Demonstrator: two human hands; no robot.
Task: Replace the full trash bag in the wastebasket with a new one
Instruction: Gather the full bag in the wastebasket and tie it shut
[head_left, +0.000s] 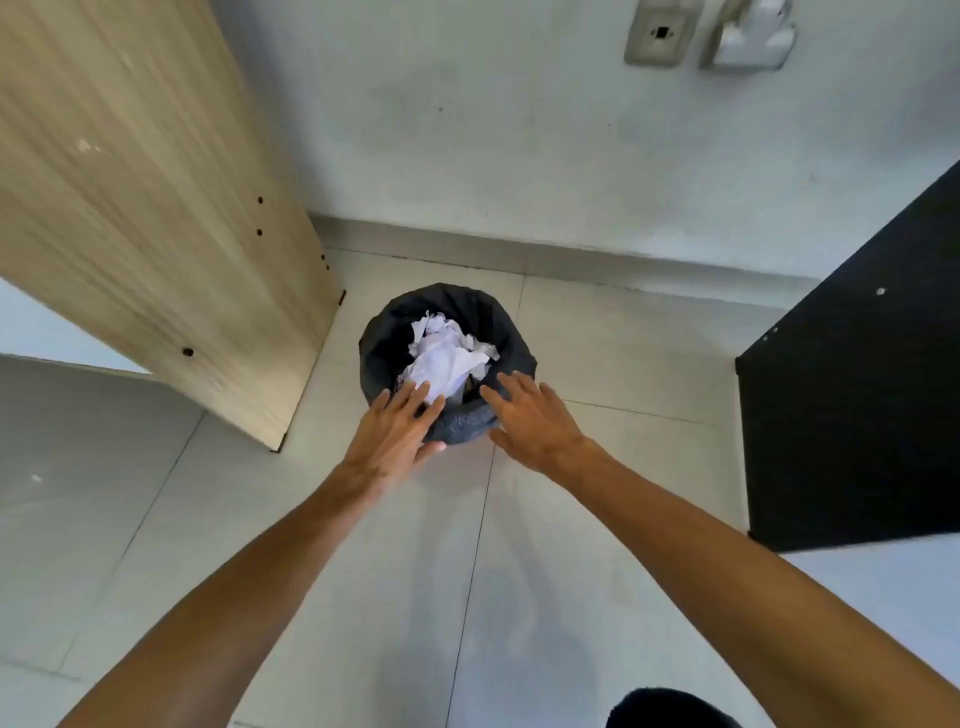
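Wooden panel (156, 208): stands at the left on the tiled floor (597, 597), its near bottom corner just beside the bin.

Left hand (392, 428): fingers straight and spread, nothing held, hovering over the near left of the bin's rim with the fingertips above the paper.

Wastebasket (447, 364): and here's the target, standing on the floor near the back wall (519, 130), between the panel and the dark cabinet.

Trash bag (462, 426): black, folded over the rim, not yet lifted (no fresh bag in sight anywhere).

Crumpled paper (447, 353): white, heaped high inside the bag, close to rim level.

Right hand (532, 415): fingers splayed wide too, empty, at the near right of the rim; touching or just above it, I cannot tell.

Dark cabinet (857, 389): black side at the right, well apart from the bin.

Stage: right at the start, both hands reaching for the bag's edge.

Risk: with paper piled this high, pulling one side up first could tip the load and scatter scraps across the floor; a grab too shallow on the folded edge could slip or tear the thin plastic; a sharp tug could drag the light bin along.
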